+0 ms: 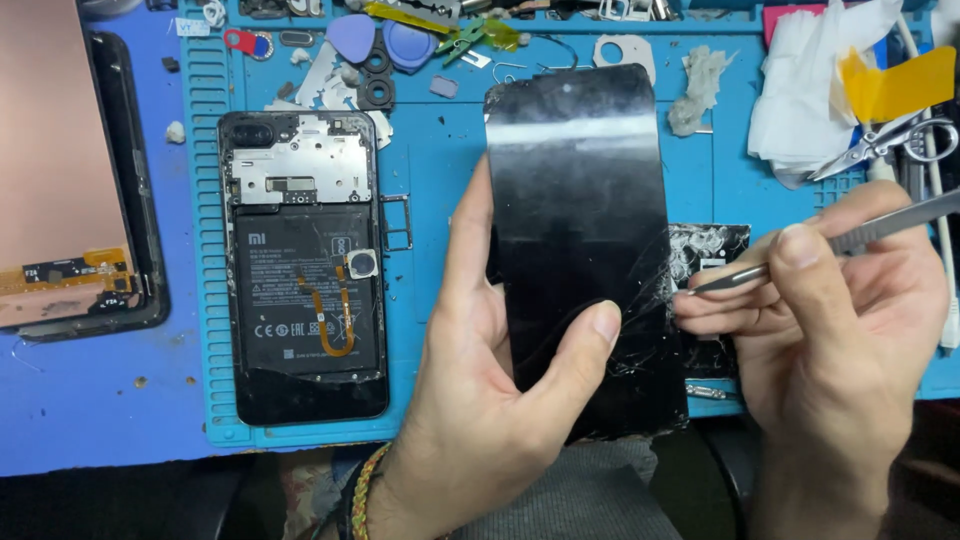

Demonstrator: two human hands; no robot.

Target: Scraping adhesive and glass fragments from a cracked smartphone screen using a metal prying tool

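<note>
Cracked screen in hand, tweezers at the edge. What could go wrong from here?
1. The screen is shattered near its lower right edge; prying there with the tweezers could shed shards into the left hand or right hand.
2. A tweezers slip could jab the left thumb.
3. Fragments may fall onto the open phone.

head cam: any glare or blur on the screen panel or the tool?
Head view: a pale band of glare crosses the upper black screen panel; cracks show sharp near its right edge. The tweezers in the right hand look slightly soft. Left hand evenly lit, no hard shadows.
</note>
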